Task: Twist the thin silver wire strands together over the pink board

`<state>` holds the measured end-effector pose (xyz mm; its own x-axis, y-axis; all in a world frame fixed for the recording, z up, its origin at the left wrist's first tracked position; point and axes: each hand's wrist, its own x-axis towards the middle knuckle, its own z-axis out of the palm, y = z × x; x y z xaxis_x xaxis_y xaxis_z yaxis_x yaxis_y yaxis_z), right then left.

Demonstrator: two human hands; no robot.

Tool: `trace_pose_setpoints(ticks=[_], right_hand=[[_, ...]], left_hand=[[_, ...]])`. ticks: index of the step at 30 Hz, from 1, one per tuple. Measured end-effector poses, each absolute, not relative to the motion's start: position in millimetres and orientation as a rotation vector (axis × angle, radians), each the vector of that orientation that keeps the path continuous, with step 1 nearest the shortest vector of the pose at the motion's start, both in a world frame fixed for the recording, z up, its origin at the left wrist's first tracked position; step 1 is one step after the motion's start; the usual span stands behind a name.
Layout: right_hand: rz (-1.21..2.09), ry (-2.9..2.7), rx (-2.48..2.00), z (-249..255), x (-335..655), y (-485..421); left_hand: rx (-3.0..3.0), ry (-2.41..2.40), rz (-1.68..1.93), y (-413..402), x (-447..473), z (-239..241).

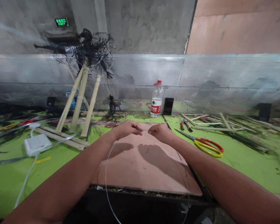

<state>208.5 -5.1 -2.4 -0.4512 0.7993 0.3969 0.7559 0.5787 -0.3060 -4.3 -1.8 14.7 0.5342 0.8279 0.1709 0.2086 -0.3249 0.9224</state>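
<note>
Above a pinkish board (pixel 140 177), my left hand (pixel 128 129) and my right hand (pixel 162 133) face each other with a small gap between them. Both are closed, fingertips pinched. A thin pale wire (pixel 105 175) hangs in a curve from my left hand past the board's front edge. A faint stretch of it seems to span the gap to my right hand, and a dim strand drops below on the right. The fingers cover the wire's ends. Scissors (pixel 207 147) with red and yellow handles lie right of my right hand, beside pliers (pixel 186 124).
A water bottle (pixel 156 101) and a phone (pixel 168 106) stand at the back by the perforated metal screen (pixel 140 71). Bamboo poles (pixel 80 99) topped with dark wiry strands rise at left, near a white power strip (pixel 38 145). Green and pale strips (pixel 224 123) are scattered right.
</note>
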Motion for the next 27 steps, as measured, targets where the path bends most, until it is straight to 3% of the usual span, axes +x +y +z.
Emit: trace_pose_setpoints(ticks=[6, 17, 27], right_hand=[[0.091, -2.323, -1.257, -1.5, 208.1, -4.9], [0.082, -2.339, -1.131, -0.4, 206.1, -9.7], [0.120, -2.424, -1.146, -1.8, 202.8, -14.1]], left_hand=[[2.001, 0.859, 0.834, -3.6, -2.6, 15.1], [1.579, 0.890, 0.647, 1.1, -17.9, 16.8], [1.940, 0.907, 0.458, 0.0, -14.6, 13.5]])
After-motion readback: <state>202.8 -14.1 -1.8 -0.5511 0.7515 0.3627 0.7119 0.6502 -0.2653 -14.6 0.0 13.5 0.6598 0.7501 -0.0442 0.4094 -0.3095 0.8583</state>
